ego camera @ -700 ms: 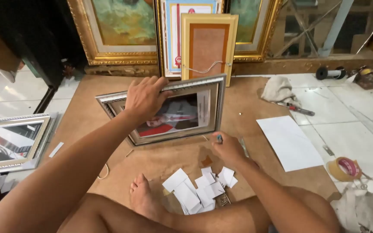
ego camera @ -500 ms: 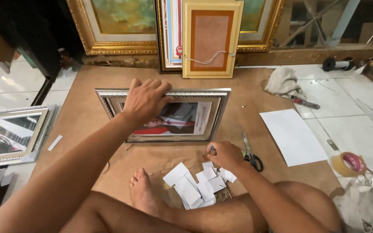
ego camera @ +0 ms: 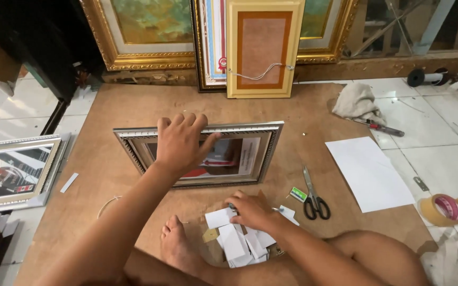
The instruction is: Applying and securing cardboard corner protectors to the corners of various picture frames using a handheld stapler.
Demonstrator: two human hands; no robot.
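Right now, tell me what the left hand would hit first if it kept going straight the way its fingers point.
The left hand lies on the silver picture frame, fingers pointing away over its top edge. Beyond that edge comes bare brown board, then probably the upright orange-backed frame or the dark-edged one beside it; depth is unclear.

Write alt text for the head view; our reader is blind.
A person's left hand rests on a silver-framed picture lying on a brown board. Their right hand touches white paper scraps, near black-handled scissors.
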